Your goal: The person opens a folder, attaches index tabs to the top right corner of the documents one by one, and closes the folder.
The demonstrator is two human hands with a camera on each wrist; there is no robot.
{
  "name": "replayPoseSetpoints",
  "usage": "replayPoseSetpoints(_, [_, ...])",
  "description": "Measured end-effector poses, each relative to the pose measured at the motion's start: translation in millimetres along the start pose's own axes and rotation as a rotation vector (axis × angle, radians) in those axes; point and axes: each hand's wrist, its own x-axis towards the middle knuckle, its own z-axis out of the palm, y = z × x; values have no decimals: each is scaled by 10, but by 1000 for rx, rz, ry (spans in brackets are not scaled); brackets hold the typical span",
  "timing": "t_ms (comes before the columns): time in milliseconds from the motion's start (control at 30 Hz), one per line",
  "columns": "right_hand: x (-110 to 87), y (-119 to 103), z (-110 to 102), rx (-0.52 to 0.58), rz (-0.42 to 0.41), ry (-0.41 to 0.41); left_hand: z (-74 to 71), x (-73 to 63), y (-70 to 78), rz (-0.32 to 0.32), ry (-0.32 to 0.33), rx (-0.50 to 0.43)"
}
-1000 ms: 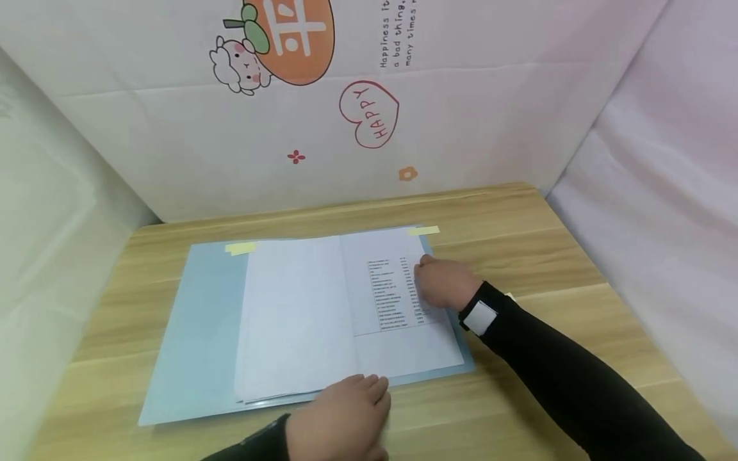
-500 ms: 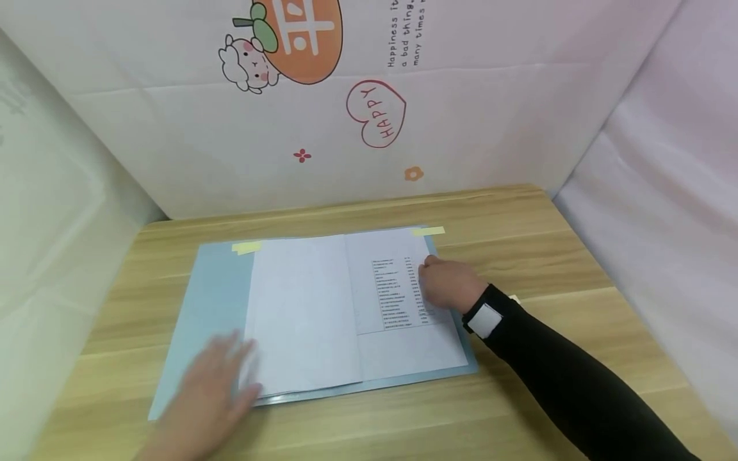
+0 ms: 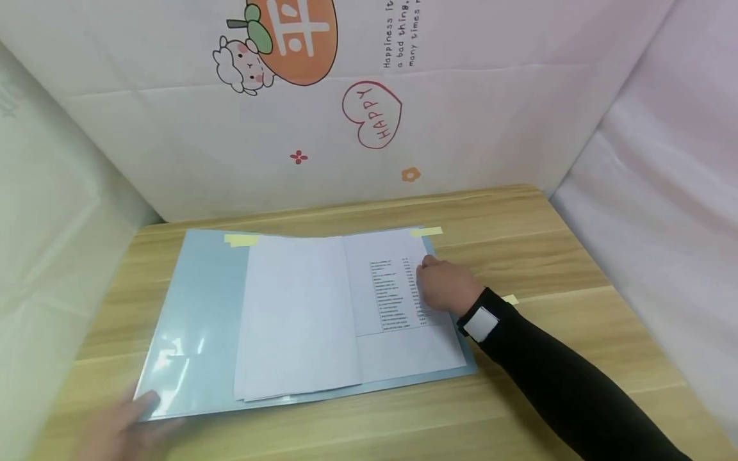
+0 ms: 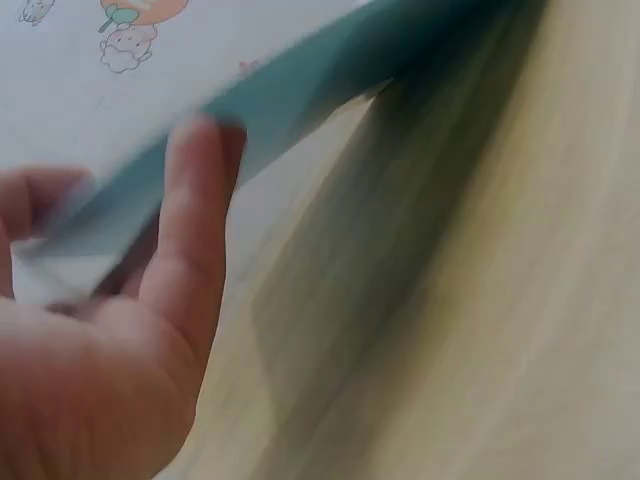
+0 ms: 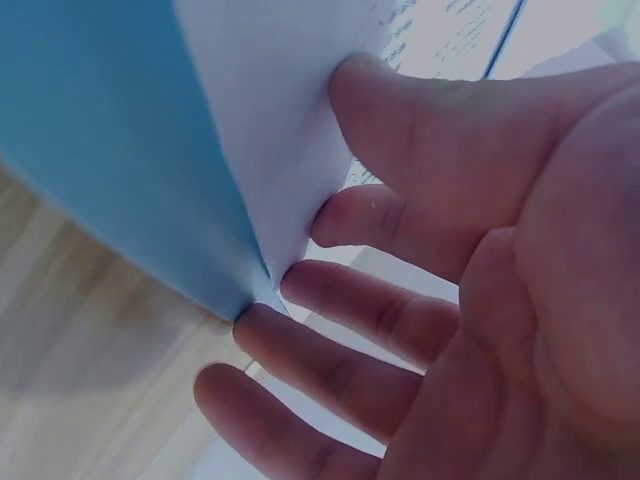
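A light-blue folder (image 3: 196, 307) lies spread on the wooden table, with a blank white page (image 3: 296, 314) and a printed sheet (image 3: 403, 349) showing. My left hand (image 3: 118, 426) grips the lower left corner of the folder's cover, thumb on top and fingers beneath; the left wrist view shows that cover (image 4: 280, 130) raised and tilted off the table. Against the right part of the printed sheet rest the fingertips of my right hand (image 3: 450, 285). Up close in the right wrist view, its fingers (image 5: 370, 310) are loosely bent and touch the page and blue edge.
Pale yellow sticky tabs stick out at the top, one left (image 3: 241, 240) and one right (image 3: 426, 231). Another yellow piece (image 3: 510, 299) shows behind the right wrist. A printed white cloth (image 3: 461, 115) hangs behind the table (image 3: 565, 269), with plain white cloth at both sides.
My left hand has moved from the folder's front edge leftward to its lower left corner and taken hold of the cover, which has risen. The right hand stays in place.
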Motion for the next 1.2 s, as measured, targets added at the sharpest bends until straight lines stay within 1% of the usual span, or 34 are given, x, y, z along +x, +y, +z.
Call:
replayPoseSetpoints(33, [1,-4,5,-1,10,8,38,-14,-16,-90,67,-164])
replayPoseSetpoints(67, [3,-12,8,-4,23,17,59,-11,-48,-105,24,-270])
replayPoseSetpoints(100, [-1,-22,10,-11,37,28,91,-8,-70,-103,8,-302])
replayPoseSetpoints(133, [-4,-36,18,-25,47,42,126,-8,-84,-96,9,-315])
replayPoseSetpoints(167, [-9,-64,18,-35,59,46,159,-5,-96,-67,-8,-321])
replayPoseSetpoints(200, [-17,-101,21,-55,57,52,187,3,-107,-25,-11,-331])
replayPoseSetpoints(233, [-22,-146,32,-59,54,54,209,4,-113,1,-21,-339])
replayPoseSetpoints(300, [-42,-287,44,-22,6,69,242,12,-115,39,-44,-365])
replayPoseSetpoints(367, [-84,-497,63,65,-93,76,271,25,-108,65,-71,-387])
replayPoseSetpoints(433, [-153,-748,66,187,-195,59,303,32,-98,78,-72,-397])
replayPoseSetpoints(467, [-196,-885,65,229,-245,51,319,29,-95,80,-63,-392])
replayPoseSetpoints(533, [-285,-1149,68,276,-310,41,346,23,-84,79,-38,-369])
replayPoseSetpoints(600, [-351,-1381,65,286,-343,47,366,15,-80,75,-10,-341])
replayPoseSetpoints(667, [-388,-1566,84,258,-364,85,376,7,-71,69,-2,-318])
replayPoseSetpoints(767, [-398,-1762,103,222,-377,138,384,-5,-57,70,-19,-304])
replayPoseSetpoints(900, [-367,-1887,134,151,-360,199,396,-27,-48,62,-11,-291])
replayPoseSetpoints(1033, [-337,-1930,152,95,-345,234,413,-34,-44,45,26,-258])
replayPoseSetpoints(1100, [-337,-1942,150,76,-355,269,421,-36,-40,43,35,-247])
replayPoseSetpoints(1200, [-361,-1948,136,65,-389,343,425,-49,-36,49,23,-254])
